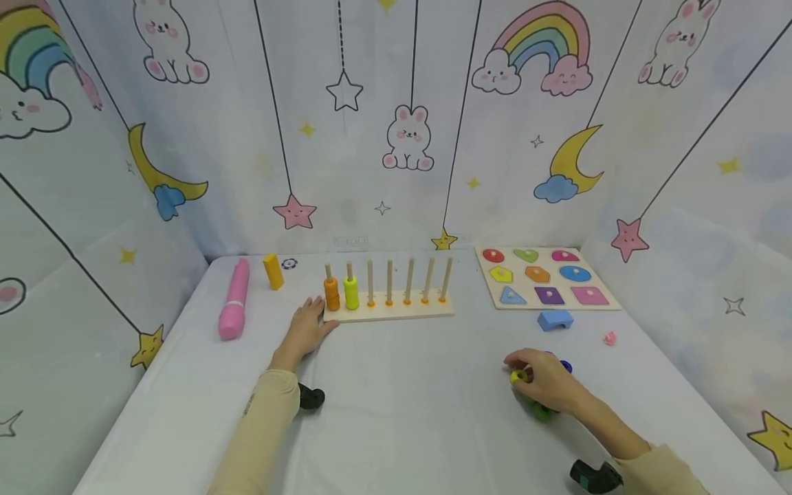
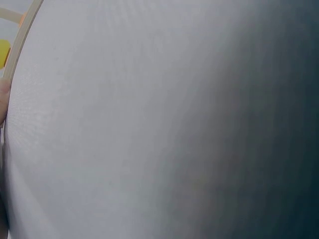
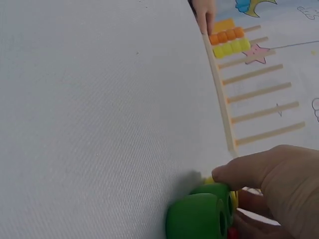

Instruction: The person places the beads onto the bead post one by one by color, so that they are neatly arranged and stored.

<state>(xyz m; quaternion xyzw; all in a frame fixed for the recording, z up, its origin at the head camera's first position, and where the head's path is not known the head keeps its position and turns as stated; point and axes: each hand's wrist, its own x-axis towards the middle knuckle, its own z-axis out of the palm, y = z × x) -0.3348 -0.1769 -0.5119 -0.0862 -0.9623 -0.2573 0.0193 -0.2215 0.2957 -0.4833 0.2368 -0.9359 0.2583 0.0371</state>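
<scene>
Head view: mid-frame our left hand touches the peg board, lower right our right hand pinches a yellow bead, and bumps could roll green beads away.

Tan sleeves, small dark marking on the left one, stubby black wrist cameras.
</scene>
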